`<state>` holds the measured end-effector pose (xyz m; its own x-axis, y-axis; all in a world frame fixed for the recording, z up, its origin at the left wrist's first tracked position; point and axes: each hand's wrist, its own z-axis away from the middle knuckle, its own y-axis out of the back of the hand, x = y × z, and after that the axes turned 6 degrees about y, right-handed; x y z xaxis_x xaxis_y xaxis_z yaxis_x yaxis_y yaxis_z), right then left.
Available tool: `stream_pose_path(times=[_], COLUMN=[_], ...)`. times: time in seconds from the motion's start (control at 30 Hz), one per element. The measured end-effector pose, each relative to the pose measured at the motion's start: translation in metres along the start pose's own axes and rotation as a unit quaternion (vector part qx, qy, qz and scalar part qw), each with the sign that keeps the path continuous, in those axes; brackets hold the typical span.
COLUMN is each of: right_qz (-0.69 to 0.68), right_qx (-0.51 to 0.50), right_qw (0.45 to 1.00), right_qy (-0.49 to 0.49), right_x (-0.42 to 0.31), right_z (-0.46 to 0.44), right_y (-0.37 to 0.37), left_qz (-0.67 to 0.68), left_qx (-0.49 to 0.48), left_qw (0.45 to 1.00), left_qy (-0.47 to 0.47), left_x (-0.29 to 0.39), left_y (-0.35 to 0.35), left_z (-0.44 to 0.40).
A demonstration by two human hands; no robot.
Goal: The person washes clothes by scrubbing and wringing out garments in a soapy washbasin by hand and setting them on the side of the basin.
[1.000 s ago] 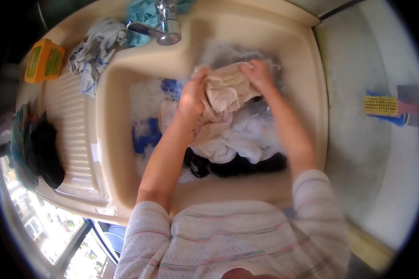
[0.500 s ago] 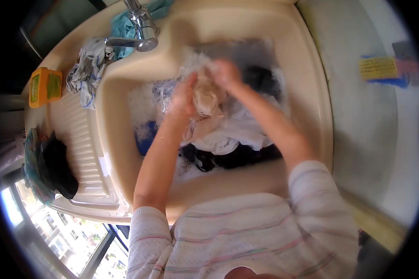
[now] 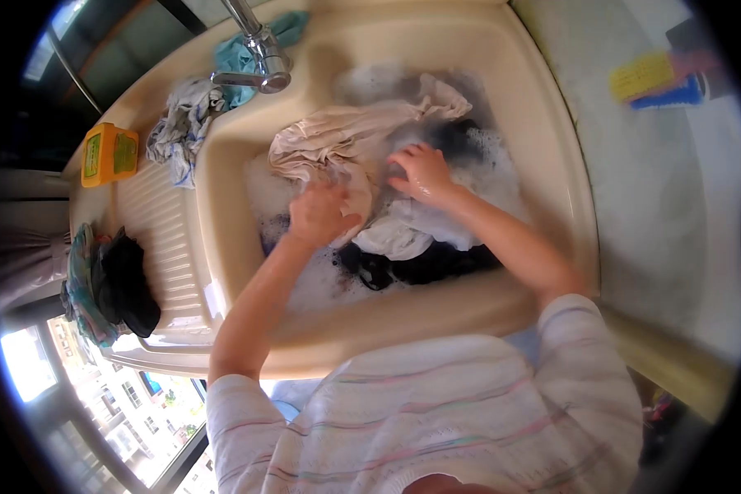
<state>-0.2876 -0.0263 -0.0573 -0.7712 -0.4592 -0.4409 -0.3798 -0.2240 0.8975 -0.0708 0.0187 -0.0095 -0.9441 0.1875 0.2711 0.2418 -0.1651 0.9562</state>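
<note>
Beige cloth [image 3: 329, 132]: just beyond left hand [image 3: 323, 214], stretched out past right hand [image 3: 421, 173]; half a second ago bunched between both.
Left hand: fingers spread, thumb out, on cloth, no grip seen.
Right hand: half-open, nothing gripped, now apart from beige cloth's near folds.
White cloth [image 3: 395, 239]: between hands, nearer the body.
Black cloth [image 3: 449, 262]: nearer still.
Tap [image 3: 263, 62]: beyond left hand.
Foam [image 3: 305, 284]: below left hand, hides sink bottom.
</note>
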Motion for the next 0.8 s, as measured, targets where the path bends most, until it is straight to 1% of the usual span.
stream_pose_path(times=[0.03, 0.1, 0.13, 0.17, 0.2, 0.23, 0.3, 0.33, 0.4, 0.43, 0.47, 0.53, 0.57, 0.6, 0.67, 0.73, 0.8], right_qz=[0.031, 0.065, 0.083, 0.092, 0.1, 0.109, 0.08, 0.066, 0.018, -0.006, -0.094, -0.266, -0.354, -0.439, -0.535, -0.608, -0.637], right_qx=[0.01, -0.028, -0.05, -0.045, -0.04, -0.032, -0.01, 0.0, 0.054, 0.082, 0.094, 0.115, 0.14, 0.163, 0.181, 0.184, 0.269], right_qw=[0.999, 0.997, 0.995, 0.995, 0.994, 0.994, 0.997, 0.998, 0.998, 0.996, 0.991, 0.953, 0.921, 0.881, 0.819, 0.77, 0.708], right_qy=[0.013, 0.015, 0.016, 0.007, 0.0, -0.008, -0.019, -0.024, 0.004, 0.019, -0.018, -0.094, -0.083, -0.073, -0.096, -0.05, -0.143], right_x=[-0.005, -0.009, -0.011, -0.013, -0.018, -0.023, -0.037, -0.043, -0.046, -0.045, -0.044, -0.036, -0.019, 0.0, 0.006, 0.019, 0.001], right_z=[-0.001, 0.0, 0.001, 0.001, 0.001, -0.001, -0.007, -0.01, -0.017, -0.022, -0.026, -0.033, -0.038, -0.041, -0.041, -0.043, -0.049], right_y=[-0.004, -0.008, -0.009, -0.011, -0.013, -0.014, -0.017, -0.019, -0.026, -0.028, -0.02, 0.013, 0.026, 0.041, 0.099, 0.143, 0.175], left_qz=[0.016, 0.052, 0.191, 0.325, 0.45, 0.509, 0.62, 0.651, 0.711, 0.72, 0.721, 0.722, 0.735, 0.736, 0.739, 0.731, 0.73], left_qx=[0.008, 0.024, -0.022, -0.068, -0.11, -0.081, -0.024, -0.008, 0.025, 0.019, 0.043, 0.09, 0.092, 0.089, 0.085, 0.077, 0.075], left_qw=[1.0, 0.997, 0.981, 0.94, 0.876, 0.847, 0.776, 0.75, 0.691, 0.685, 0.684, 0.68, 0.667, 0.666, 0.665, 0.674, 0.676], left_qy=[-0.013, -0.042, 0.015, 0.075, 0.134, 0.129, 0.116, 0.119, 0.127, 0.105, 0.1, 0.091, 0.081, 0.078, 0.071, 0.07, 0.074], left_x=[-0.007, -0.019, -0.028, -0.032, -0.032, -0.03, -0.024, -0.019, -0.008, -0.013, -0.012, -0.008, -0.019, -0.024, -0.03, -0.033, -0.034], left_y=[-0.013, -0.021, -0.015, 0.007, 0.026, 0.041, 0.066, 0.079, 0.099, 0.103, 0.113, 0.133, 0.137, 0.14, 0.149, 0.15, 0.145], left_z=[-0.001, -0.007, -0.008, -0.008, -0.006, -0.006, -0.005, -0.005, -0.004, -0.005, -0.002, 0.008, 0.011, 0.015, 0.023, 0.025, 0.021])
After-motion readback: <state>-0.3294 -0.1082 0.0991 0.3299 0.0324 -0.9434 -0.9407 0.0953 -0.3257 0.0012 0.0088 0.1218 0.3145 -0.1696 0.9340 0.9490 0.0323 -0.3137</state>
